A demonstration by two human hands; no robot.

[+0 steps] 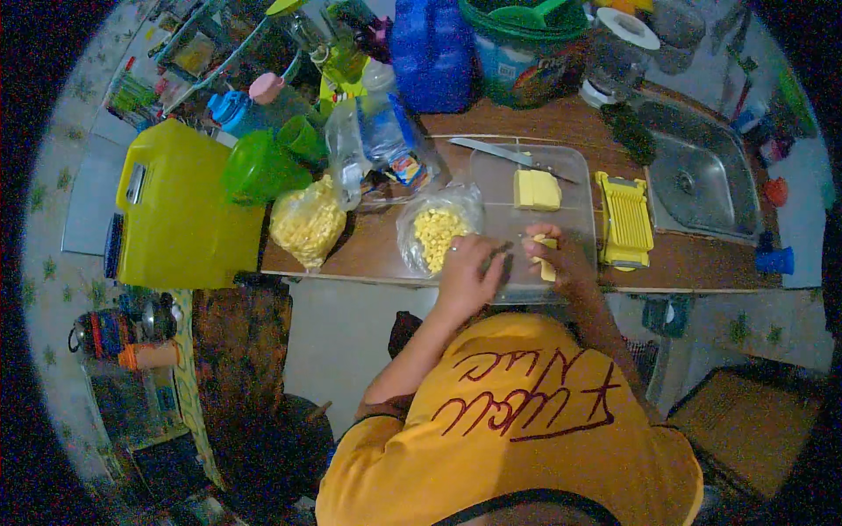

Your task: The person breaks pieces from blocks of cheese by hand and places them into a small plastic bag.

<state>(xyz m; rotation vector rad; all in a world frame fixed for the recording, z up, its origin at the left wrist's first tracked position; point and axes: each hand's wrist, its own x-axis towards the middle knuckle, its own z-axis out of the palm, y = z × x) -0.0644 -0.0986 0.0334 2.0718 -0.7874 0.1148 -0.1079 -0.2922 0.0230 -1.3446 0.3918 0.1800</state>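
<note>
My left hand point(470, 269) rests at the right edge of an open clear plastic bag point(409, 240) with small pale-yellow cubes point(437, 237) in it; whether its fingers hold anything is hidden. My right hand point(559, 253) grips a pale-yellow piece, perhaps cheese point(545, 263), over a clear plastic tray or board point(582, 171). Beyond it on that tray lies a larger yellow block point(537, 191), cut in parts. A knife point(490, 150) lies across the tray's far edge, its handle to the right. Just right of the tray is a yellow slicer with ridges point(626, 220).
A second bag of yellow pieces point(309, 223) stands left, by green plastic containers point(263, 167) and a big yellow jug point(197, 210). Plastic packaging point(388, 144), a blue container point(434, 52) and a green-rimmed bucket point(529, 62) stand behind. A metal sink point(697, 171) is at right.
</note>
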